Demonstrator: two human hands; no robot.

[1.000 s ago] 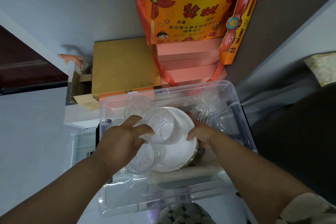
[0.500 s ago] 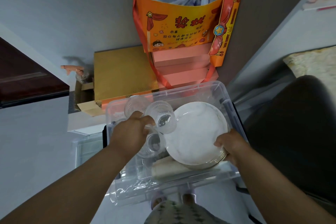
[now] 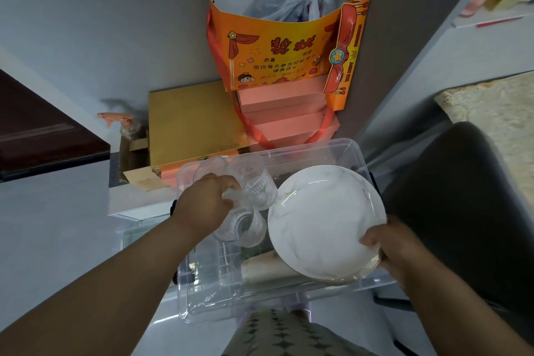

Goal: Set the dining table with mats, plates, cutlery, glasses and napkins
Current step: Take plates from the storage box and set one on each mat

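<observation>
Ribbed clear glasses are gripped by the left hand; round glossy white plates are pinched at the rim by the right hand, over the clear plastic bin.

Two bare forearms, no sleeves, watch or rings showing. Left hand and right hand ungloved. Patterned garment at bottom edge: grey-olive cloth with rows of small dark diamond shapes. Pale footwear just above it.

Home corner (stacked gift boxes)
</observation>
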